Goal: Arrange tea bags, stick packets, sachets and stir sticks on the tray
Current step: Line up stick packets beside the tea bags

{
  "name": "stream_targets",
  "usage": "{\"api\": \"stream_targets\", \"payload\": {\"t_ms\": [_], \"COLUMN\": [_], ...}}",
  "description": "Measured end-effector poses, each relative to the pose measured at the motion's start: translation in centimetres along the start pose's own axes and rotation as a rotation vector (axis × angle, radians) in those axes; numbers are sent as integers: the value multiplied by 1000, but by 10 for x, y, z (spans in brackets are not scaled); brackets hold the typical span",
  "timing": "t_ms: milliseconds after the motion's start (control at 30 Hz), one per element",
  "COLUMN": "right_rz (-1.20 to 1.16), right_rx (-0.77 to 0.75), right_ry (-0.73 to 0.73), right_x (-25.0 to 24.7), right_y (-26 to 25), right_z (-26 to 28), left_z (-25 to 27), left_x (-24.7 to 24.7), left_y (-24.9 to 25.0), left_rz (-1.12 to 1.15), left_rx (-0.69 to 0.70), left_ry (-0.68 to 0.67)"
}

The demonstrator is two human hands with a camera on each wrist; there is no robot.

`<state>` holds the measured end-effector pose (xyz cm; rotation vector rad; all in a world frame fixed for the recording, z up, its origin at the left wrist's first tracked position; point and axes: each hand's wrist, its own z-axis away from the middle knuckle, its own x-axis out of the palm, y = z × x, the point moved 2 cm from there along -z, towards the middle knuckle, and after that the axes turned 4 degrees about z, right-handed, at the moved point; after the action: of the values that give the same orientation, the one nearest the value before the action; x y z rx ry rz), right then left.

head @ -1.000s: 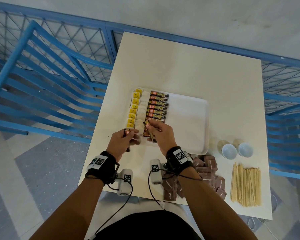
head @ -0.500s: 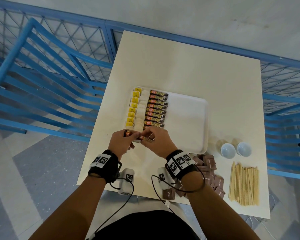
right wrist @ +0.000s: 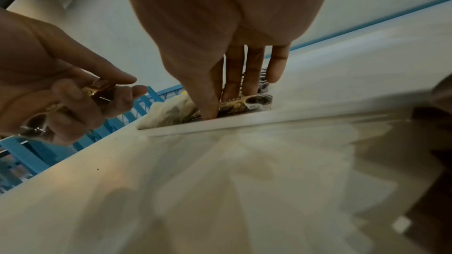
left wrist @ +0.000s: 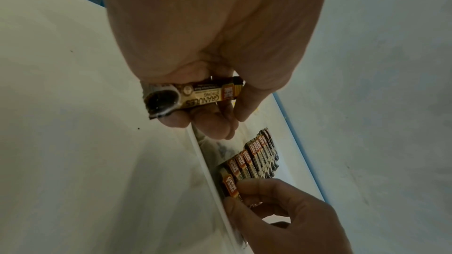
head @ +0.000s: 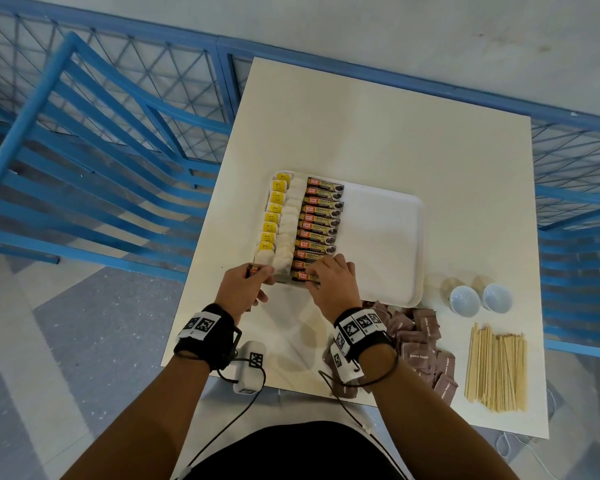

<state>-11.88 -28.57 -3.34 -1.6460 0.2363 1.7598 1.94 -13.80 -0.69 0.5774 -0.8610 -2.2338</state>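
Note:
A white tray holds a column of yellow-tagged tea bags and, beside it, a row of brown stick packets. My right hand pinches the nearest stick packet at the row's near end, fingers on top and thumb at the tray's near rim. My left hand hovers at the tray's near left corner and grips a spare stick packet. In the left wrist view the row lies below the left hand.
Brown sachets are piled on the table to the right of my right wrist. Wooden stir sticks lie further right, with two white cups behind them. A blue chair stands left of the table, and blue railing runs behind it.
My right hand came back to the left hand, took a stick packet, and has now moved it forward onto the near end of the row. The left hand stayed near the tray corner.

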Motion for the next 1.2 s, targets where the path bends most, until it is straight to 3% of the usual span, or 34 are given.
{"api": "stream_targets", "payload": {"t_ms": [700, 900, 1067, 1200], "right_rz": [-4, 4, -270, -654], "right_rx": [65, 66, 50, 137], "right_ry": [12, 12, 89, -169], "right_x": [7, 4, -4, -12], "right_y": [-5, -7, -20, -38], "right_z": [-8, -3, 6, 1], "left_z": [0, -4, -5, -2], "left_x": [-6, -5, -4, -3], "left_y": [3, -3, 0, 6], "left_rz": [79, 131, 291, 290], "left_rx": [-60, -16, 18, 46], "left_ry": [-83, -127, -102, -66]}}
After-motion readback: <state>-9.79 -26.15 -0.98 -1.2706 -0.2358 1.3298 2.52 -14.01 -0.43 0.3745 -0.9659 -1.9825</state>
